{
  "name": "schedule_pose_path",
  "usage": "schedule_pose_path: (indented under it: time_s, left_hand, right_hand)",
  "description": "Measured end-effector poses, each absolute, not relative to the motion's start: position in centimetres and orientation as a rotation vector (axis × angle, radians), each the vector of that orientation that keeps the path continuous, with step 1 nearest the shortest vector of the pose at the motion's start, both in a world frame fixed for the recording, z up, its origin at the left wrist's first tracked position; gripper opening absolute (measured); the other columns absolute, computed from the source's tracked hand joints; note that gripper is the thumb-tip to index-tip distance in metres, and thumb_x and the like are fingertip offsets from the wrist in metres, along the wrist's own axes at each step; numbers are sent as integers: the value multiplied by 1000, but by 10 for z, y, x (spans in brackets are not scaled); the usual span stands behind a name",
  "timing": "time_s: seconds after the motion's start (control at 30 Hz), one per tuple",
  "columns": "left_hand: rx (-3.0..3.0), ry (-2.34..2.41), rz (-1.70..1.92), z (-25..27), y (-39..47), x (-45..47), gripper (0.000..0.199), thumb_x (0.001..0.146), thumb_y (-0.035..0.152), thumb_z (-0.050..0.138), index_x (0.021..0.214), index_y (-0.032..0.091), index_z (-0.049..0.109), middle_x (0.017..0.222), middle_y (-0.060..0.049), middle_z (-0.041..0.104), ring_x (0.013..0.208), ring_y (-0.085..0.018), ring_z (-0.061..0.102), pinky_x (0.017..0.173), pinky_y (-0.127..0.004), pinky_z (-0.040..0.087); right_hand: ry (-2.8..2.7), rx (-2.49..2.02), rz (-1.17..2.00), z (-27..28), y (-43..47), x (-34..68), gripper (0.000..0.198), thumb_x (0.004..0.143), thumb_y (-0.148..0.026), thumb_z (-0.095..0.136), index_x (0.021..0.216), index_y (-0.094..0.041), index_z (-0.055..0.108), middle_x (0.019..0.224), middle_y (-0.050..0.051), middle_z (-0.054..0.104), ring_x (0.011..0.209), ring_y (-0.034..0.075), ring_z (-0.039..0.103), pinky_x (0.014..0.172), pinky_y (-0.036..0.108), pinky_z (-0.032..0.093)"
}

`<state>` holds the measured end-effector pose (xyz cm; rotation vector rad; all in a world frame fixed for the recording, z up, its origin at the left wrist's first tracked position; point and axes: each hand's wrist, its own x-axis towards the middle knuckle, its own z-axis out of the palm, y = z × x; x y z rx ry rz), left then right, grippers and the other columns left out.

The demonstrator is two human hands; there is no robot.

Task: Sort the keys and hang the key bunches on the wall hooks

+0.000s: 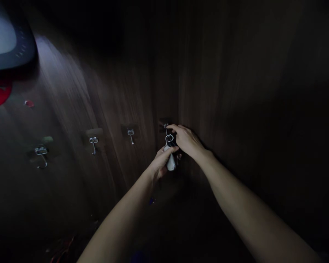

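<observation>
In the dark corner, a metal wall hook carries a round metal key ring at its lower end; whether the ring is fully on the hook I cannot tell. Below the ring is a pale, elongated key fob with a shiny edge. My left hand is closed around the fob, its thumb across the upper part. My right hand is beside the ring, index finger stretched out to touch the hook near its mount. Its thumb is hidden. Small dark items next to the fob are too dim to name.
Along the dark wood-grain panel to the left are three more metal hooks, the nearest hook bare. A dark rounded device with a bright face juts in at upper left, above a red curved object. Another panel forms the corner.
</observation>
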<state>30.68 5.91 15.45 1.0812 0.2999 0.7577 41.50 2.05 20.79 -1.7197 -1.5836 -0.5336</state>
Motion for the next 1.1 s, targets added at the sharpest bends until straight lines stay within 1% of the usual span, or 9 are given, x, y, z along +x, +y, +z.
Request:
schedule_pose_path:
  time_s: [0.23, 0.37, 0.53, 0.63, 0.73, 0.8, 0.9, 0.97, 1.1]
  left_hand:
    - [1107, 324, 790, 184, 58, 299, 19, 65, 14, 72, 71, 16, 54, 56, 8, 54, 41, -3, 51, 42, -13, 40]
    - [1112, 358, 779, 185, 53, 290, 17, 66, 14, 69, 70, 16, 53, 54, 9, 51, 40, -1, 49, 42, -11, 40]
    - [1134, 528, 631, 108, 30, 243, 26, 60, 16, 74, 80, 14, 57, 61, 5, 58, 37, -2, 47, 37, -12, 36]
    - [1066, 672, 533, 45, 15, 198, 32, 62, 23, 75, 87, 16, 57, 66, 4, 59, 40, -1, 47, 39, -11, 35]
    - [1088, 811, 509, 4, 7, 153, 31, 62, 26, 74, 84, 16, 56, 67, 5, 58, 42, -1, 47, 42, -12, 35]
    - [1142, 877, 528, -8, 5, 128, 36, 65, 31, 70, 95, 18, 56, 69, 5, 59, 47, -6, 52, 44, -15, 38]
    - [1361, 1003, 615, -11, 2, 98, 47, 69, 32, 64, 113, 18, 52, 72, 3, 62, 61, -14, 60, 56, -23, 46]
    - [1603, 1087, 682, -9, -4, 81, 51, 70, 26, 61, 119, 19, 50, 87, -1, 66, 81, -18, 62, 75, -29, 48]
    - [2033, 1094, 719, -3, -22, 55, 55, 70, 11, 56, 122, 25, 52, 128, -4, 53, 119, -21, 47, 104, -35, 33]
  right_hand:
    - [-1644, -1779, -378, 228, 20, 422, 40, 79, -10, 45, 109, -27, 65, 99, 1, 70, 94, 19, 63, 82, 29, 46]
    - [-1629, -1756, -327, 227, 23, 427, 42, 77, -6, 46, 109, -26, 66, 97, 1, 70, 92, 17, 64, 84, 29, 47]
    - [-1567, -1548, -400, 198, 14, 417, 57, 73, 5, 38, 117, -25, 59, 102, 3, 66, 86, 15, 62, 83, 30, 49]
    - [-1457, -1338, -428, 161, 1, 403, 54, 76, 2, 36, 118, -25, 57, 102, 4, 63, 83, 15, 60, 81, 31, 49]
    - [-1484, -1274, -301, 109, -9, 385, 48, 77, -2, 37, 115, -24, 57, 94, 3, 63, 79, 15, 60, 78, 31, 50]
    - [-1592, -1315, -132, 73, -13, 372, 46, 77, -3, 38, 112, -25, 59, 91, 2, 64, 80, 15, 60, 77, 30, 50]
    - [-1773, -1349, 103, 32, -20, 348, 46, 78, -4, 37, 111, -26, 61, 95, 3, 64, 90, 16, 61, 83, 30, 49]
    - [-1892, -1348, 225, 18, -27, 329, 45, 81, -5, 39, 113, -28, 60, 103, 2, 64, 98, 16, 59, 89, 31, 46]
    - [-2145, -1275, 362, 15, -45, 290, 44, 85, -9, 41, 119, -32, 56, 111, 1, 60, 105, 16, 56, 94, 30, 43]
